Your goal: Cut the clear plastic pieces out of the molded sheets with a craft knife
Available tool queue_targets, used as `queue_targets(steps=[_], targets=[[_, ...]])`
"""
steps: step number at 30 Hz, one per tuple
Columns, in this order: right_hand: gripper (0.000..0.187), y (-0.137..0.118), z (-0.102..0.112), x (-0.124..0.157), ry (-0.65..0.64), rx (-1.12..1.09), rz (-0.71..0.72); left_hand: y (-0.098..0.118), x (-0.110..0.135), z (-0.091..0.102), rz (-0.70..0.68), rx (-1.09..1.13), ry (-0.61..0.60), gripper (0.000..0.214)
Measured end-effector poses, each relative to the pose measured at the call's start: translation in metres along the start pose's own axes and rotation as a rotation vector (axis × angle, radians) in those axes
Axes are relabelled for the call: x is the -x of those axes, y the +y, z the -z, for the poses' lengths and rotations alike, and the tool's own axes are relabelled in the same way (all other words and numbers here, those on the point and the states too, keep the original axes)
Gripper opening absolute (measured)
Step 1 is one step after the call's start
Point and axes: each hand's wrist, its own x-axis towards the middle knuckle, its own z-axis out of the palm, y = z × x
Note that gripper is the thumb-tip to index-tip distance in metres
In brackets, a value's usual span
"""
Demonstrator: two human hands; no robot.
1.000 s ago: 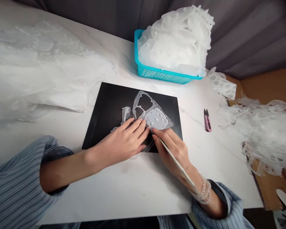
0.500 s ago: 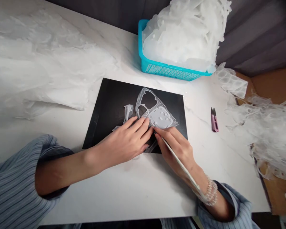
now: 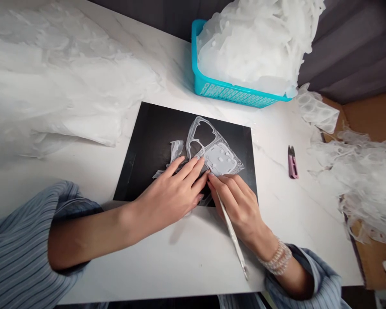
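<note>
One left hand spreads on clear plastic; the right hand pinches a stick, now swung off the bracelet, slanting differently.

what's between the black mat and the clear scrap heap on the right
Pink-handled snips lie on the tabletop between the black mat and scrap heap, in the head view.

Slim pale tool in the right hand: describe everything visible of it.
The slim pale tool has a long shaft, glossy in places, its material unclear. The right hand holds its front end, pen-like, over the black mat; the rear slants back toward the person. The front tip, near the translucent sheet, is too small to make out.
</note>
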Motion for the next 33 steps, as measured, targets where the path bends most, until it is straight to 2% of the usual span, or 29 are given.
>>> queue_targets(steps=[8,20,26,33], targets=[[0.027,-0.003,0.003,-0.001,-0.009,0.085,0.030,-0.002,-0.001,0.000,-0.008,0.000,0.005,0.046],[0.017,-0.005,0.002,-0.009,0.009,0.153,0.055,0.000,0.002,0.002,0.007,0.016,-0.054,0.045],[0.021,-0.011,-0.001,-0.016,-0.010,0.282,0.038,0.000,0.003,-0.001,0.024,0.052,-0.052,0.045],[0.024,-0.014,-0.005,-0.008,-0.021,0.251,-0.034,-0.001,0.001,0.002,0.025,0.052,-0.062,0.046]])
